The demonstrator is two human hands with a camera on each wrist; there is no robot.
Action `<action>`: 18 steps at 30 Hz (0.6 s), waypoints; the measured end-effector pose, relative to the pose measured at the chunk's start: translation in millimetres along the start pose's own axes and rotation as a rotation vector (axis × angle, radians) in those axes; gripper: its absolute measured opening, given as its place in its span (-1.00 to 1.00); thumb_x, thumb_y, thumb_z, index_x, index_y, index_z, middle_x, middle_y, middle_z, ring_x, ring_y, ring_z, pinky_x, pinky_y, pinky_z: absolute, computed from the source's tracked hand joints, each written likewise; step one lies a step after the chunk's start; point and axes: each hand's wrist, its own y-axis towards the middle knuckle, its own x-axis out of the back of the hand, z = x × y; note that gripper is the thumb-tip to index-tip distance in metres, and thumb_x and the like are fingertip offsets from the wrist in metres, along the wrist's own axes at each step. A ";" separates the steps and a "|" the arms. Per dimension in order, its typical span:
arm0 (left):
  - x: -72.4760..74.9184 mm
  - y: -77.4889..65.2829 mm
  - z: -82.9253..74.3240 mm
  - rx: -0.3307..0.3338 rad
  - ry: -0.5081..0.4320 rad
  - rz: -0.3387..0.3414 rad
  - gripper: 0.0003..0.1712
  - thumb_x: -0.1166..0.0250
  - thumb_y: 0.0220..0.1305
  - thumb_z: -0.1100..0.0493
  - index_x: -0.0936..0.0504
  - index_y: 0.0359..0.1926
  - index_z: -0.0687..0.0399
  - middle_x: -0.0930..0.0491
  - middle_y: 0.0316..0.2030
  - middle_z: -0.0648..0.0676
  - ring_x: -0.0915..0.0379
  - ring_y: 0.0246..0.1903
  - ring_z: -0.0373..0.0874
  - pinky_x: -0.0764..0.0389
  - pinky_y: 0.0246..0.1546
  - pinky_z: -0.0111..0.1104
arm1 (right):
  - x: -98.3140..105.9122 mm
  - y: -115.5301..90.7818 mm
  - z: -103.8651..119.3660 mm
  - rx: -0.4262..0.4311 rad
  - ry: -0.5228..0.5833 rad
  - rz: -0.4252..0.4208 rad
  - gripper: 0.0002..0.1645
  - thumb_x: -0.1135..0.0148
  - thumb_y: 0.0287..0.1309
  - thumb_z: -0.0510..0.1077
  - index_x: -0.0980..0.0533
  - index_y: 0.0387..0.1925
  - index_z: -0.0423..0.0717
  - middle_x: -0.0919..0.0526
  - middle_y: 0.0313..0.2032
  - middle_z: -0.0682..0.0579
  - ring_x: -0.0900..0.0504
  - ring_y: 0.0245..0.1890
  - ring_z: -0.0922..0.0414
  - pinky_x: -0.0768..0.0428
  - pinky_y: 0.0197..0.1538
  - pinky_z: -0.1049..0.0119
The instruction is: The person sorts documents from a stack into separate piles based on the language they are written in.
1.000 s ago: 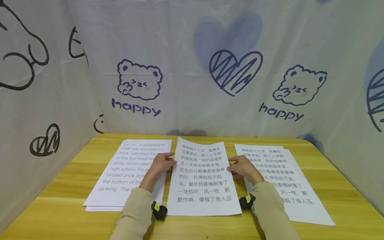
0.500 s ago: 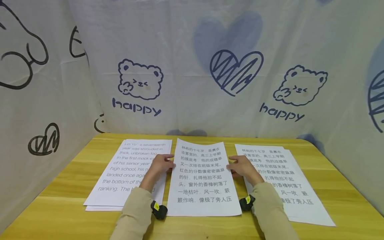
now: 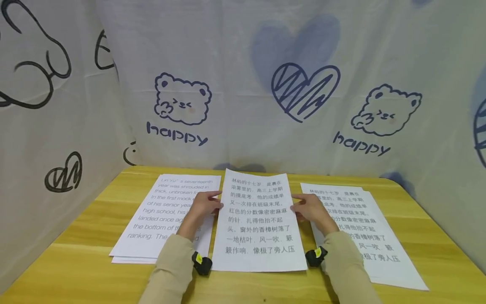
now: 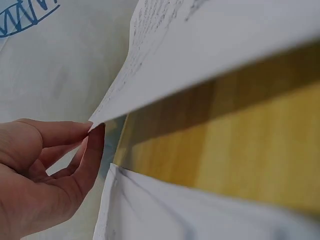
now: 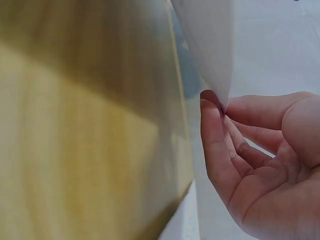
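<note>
A white sheet of paper (image 3: 258, 223) printed with Chinese text is held up in the middle of the head view. My left hand (image 3: 203, 209) pinches its left edge between thumb and fingertips; the left wrist view shows that hand (image 4: 50, 170) gripping the paper's edge (image 4: 200, 45) above the table. On the other side my right hand (image 3: 311, 209) pinches the right edge. In the right wrist view, thumb and forefinger of the hand (image 5: 265, 160) meet on the sheet (image 5: 212, 45). The paper bows slightly, raised off the wood, with a shadow below it.
To the left lies a stack of sheets (image 3: 152, 228) with English text, partly under my left arm. A stack with Chinese text (image 3: 383, 245) lies to the right, partly behind my right arm. The wooden table (image 3: 76, 270) meets a printed cloth backdrop (image 3: 243, 126).
The far edge of the held sheet has risen a little and looks straighter. Both hands keep their pinch. The head view has shifted slightly; the side stacks lie as before.
</note>
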 end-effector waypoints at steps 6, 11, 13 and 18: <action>6.9 1.6 -10.9 0.014 -0.118 -0.003 -0.42 -0.24 0.20 0.45 -0.44 0.28 0.24 -0.52 -0.10 0.27 -0.59 -0.16 0.01 -0.58 -0.04 -0.25 | 8.5 2.3 14.2 0.040 0.003 0.006 -0.40 -0.15 0.24 -0.36 -0.29 0.30 -0.41 -0.57 -0.14 -0.27 -0.65 -0.21 -0.06 -0.64 -0.11 0.14; 9.9 5.2 -21.8 0.005 -0.148 -0.001 -0.43 -0.22 0.25 0.42 -0.43 0.30 0.20 -0.52 -0.06 0.27 -0.56 -0.08 0.06 -0.53 0.05 -0.23 | 19.8 12.8 26.4 0.065 -0.058 -0.008 -0.37 -0.18 0.26 -0.28 -0.29 0.33 -0.32 -0.54 -0.09 -0.28 -0.63 -0.15 -0.09 -0.64 -0.10 0.15; 9.6 6.9 -26.5 0.010 -0.173 -0.002 -0.43 -0.20 0.27 0.42 -0.42 0.31 0.19 -0.51 -0.05 0.26 -0.55 -0.06 0.06 -0.50 0.08 -0.22 | 25.5 15.1 33.4 0.075 -0.077 -0.015 -0.36 -0.19 0.27 -0.24 -0.29 0.34 -0.29 -0.54 -0.07 -0.27 -0.62 -0.13 -0.10 -0.63 -0.08 0.14; 6.0 12.1 -39.2 -0.014 -0.209 -0.020 -0.44 -0.19 0.27 0.44 -0.41 0.30 0.25 -0.50 -0.10 0.24 -0.57 -0.15 -0.01 -0.53 0.05 -0.25 | 41.1 25.7 41.7 0.120 -0.061 -0.016 -0.36 -0.19 0.29 -0.18 -0.30 0.36 -0.21 -0.54 -0.05 -0.22 -0.60 -0.08 -0.09 -0.61 -0.02 0.12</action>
